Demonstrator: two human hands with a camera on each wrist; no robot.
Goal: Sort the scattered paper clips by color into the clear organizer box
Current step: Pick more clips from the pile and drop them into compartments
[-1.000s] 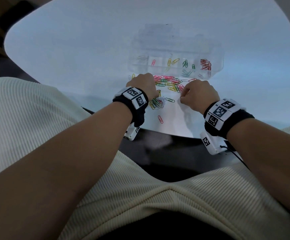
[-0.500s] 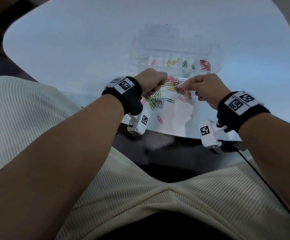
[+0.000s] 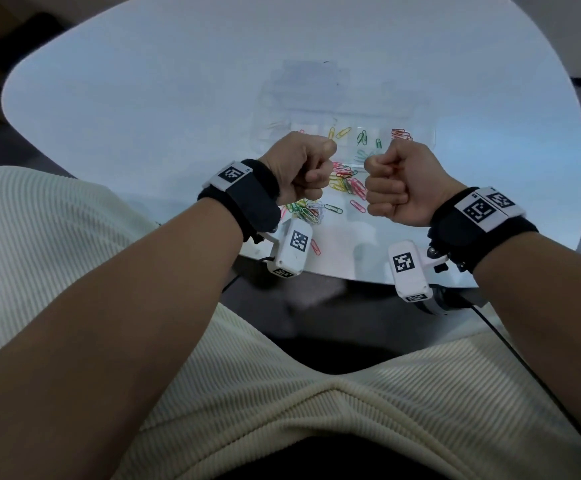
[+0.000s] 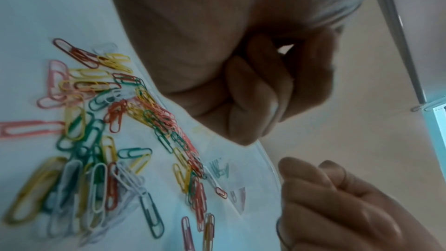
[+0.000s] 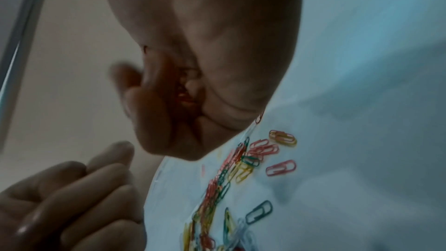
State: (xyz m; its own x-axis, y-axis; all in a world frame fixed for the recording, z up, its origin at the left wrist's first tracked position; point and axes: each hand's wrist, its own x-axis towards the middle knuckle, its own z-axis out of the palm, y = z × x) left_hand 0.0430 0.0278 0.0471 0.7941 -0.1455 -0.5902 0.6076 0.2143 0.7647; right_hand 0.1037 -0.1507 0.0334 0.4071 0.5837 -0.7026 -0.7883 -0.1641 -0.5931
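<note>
Mixed coloured paper clips [image 3: 342,181] lie heaped on the white table in front of the clear organizer box [image 3: 420,126]. A second heap [image 3: 308,211] lies nearer me. The box has yellow clips [image 3: 337,133], green clips [image 3: 363,136] and red clips [image 3: 401,135] in separate compartments. Both hands hover above the heap as fists. My left hand [image 3: 311,178] [image 4: 253,102] is curled tight, and no clip shows in it. My right hand [image 3: 382,188] [image 5: 169,112] grips red clips [image 5: 183,96], which show inside the palm.
A single pink clip [image 3: 315,247] lies near the table's front edge, and another pink clip [image 3: 357,206] lies under my right fist. The round white table [image 3: 143,98] stretches far to the left and behind the box. My lap sits below the edge.
Both hands rose from the clip heap on the table and turned thumb-up into fists. They now hover apart, just in front of the box.
</note>
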